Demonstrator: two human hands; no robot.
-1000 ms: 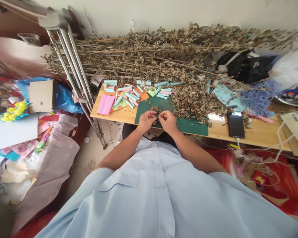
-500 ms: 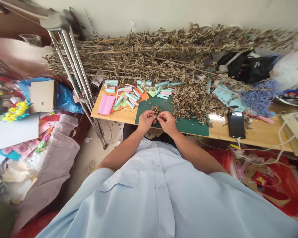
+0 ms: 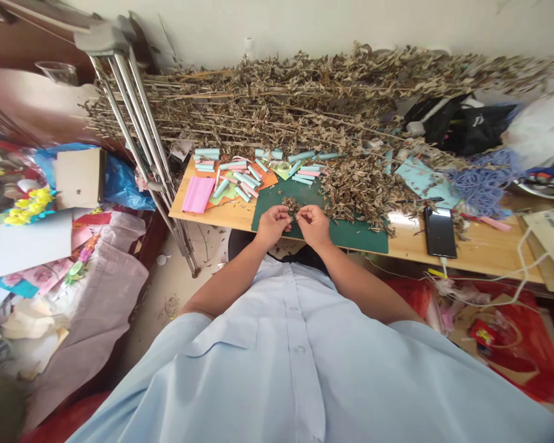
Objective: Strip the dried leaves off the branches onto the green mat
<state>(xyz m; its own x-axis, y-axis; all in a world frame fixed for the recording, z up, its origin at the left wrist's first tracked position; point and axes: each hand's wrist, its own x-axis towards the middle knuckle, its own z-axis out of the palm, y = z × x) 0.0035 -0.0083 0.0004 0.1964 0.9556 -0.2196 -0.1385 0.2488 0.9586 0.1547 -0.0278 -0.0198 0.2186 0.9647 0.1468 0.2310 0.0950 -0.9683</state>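
Left hand (image 3: 273,225) and right hand (image 3: 314,226) curl nearly fingertip to fingertip, any pinched scrap too small to make out, beside dried leaves (image 3: 357,191) heaped right of the right hand, likely light, brittle and best taken gently at the loose near edge.
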